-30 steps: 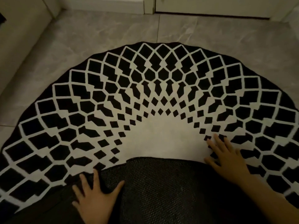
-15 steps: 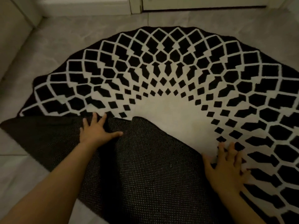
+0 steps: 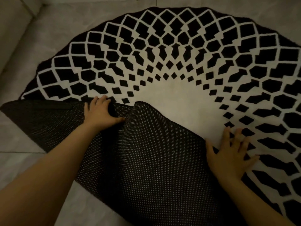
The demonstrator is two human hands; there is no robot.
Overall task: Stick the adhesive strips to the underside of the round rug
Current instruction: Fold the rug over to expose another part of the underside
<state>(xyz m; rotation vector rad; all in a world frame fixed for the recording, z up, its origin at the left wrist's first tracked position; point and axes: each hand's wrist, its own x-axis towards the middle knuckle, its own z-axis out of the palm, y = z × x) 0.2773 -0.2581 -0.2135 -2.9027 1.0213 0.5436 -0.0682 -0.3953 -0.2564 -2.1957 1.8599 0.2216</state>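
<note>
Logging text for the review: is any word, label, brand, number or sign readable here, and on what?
None readable. The rug bears only a black-and-white pattern, its folded-over underside only a dotted mesh, and the floor tiles are plain. No strips are in view.

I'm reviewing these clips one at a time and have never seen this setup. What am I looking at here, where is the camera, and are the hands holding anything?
There is no machine: a person wears a wide-angle camera on the head, looking down at their own two bare hands. On the tiled floor lies a round rug with a black-and-white pattern. Its near part is folded over, so the dark dotted underside faces up. The left hand grips a raised fold of that flap, fingers curled round it. The right hand lies flat with spread fingers on the patterned side beside the fold, holding nothing. No adhesive strips can be made out in this dim picture.
</note>
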